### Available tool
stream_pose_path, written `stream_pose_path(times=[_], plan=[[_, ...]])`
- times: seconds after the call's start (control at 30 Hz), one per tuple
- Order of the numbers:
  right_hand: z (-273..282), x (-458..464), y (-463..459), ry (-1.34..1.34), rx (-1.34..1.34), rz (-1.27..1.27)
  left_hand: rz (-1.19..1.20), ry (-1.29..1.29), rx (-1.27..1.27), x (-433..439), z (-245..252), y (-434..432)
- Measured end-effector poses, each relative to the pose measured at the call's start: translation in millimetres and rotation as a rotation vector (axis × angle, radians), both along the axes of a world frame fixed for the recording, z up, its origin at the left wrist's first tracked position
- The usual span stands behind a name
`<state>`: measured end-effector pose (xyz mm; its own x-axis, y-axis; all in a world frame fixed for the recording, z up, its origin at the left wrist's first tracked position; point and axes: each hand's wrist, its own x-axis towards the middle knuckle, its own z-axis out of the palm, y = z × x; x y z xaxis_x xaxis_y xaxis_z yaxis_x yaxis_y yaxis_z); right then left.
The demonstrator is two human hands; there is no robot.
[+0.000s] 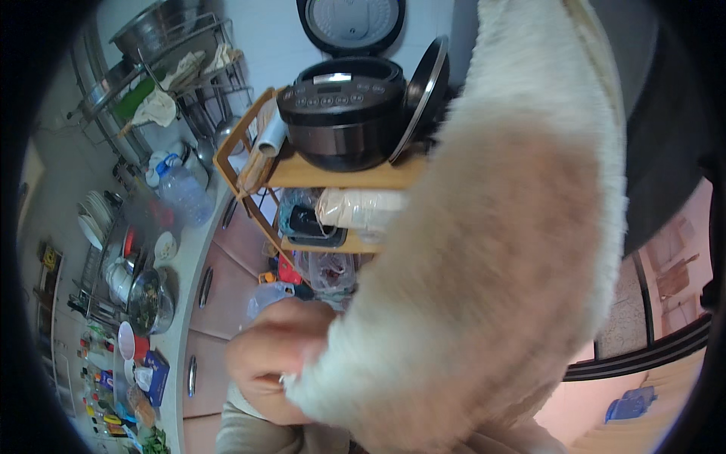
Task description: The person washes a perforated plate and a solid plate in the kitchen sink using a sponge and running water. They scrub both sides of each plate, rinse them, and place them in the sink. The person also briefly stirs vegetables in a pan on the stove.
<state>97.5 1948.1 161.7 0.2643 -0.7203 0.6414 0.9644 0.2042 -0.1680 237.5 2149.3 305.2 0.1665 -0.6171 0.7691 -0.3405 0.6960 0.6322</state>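
My right arm, in a fluffy cream and tan fleece sleeve (488, 244), sweeps across the right half of the view. At its cuff, my right hand (275, 337) is blurred and looks curled, its fingers mostly hidden. Just below, my left hand (278, 404) lies against that cuff, low over my lap; blur hides whether it grips the fleece. Ahead, a black rice cooker (343, 122) stands with its lid (353, 25) raised. A pan lid with a metal rim (422, 96) leans upright against its right side.
A wooden shelf rack (340, 177) holds the cooker, a plastic film roll (272, 136) and a wrapped pack (363, 209). The left counter (181, 323) carries a large water bottle (184, 190), a glass-lidded pot (150, 303), a tissue box (156, 377) and several seasoning bottles. Cabinet handles (193, 374) protrude below.
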Motion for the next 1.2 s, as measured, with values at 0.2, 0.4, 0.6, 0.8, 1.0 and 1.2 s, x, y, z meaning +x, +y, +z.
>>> stream_pose_path(times=[0.2, 0.4, 0.6, 0.8, 1.0, 1.2], plan=[[-4.3, 4.3, -12.8, 0.023, 0.007, 0.013, -0.565, 0.197, -0.532, 11.7, -11.9, -43.4], [-10.9, 12.8, -15.6, 0.032, -0.02, 0.061, 0.434, -0.451, 0.246, 2.1, -4.7, -29.1], [-8.4, 31.6, -19.6, 0.017, -0.061, 0.137, 0.217, -0.206, 0.12, -20.1, -27.1, -93.3], [-20.1, 33.9, 1.8, 0.06, -0.135, 0.27, 0.188, -0.123, 0.161, -20.2, -1.7, -113.3], [-33.7, 56.4, 4.9, 0.065, -0.148, 0.38, -0.169, 0.457, 0.383, -2.0, -6.8, -126.2], [-43.5, 88.3, -4.6, -0.039, -0.066, 0.43, -0.253, 0.545, 0.587, -3.0, -14.4, -107.5]])
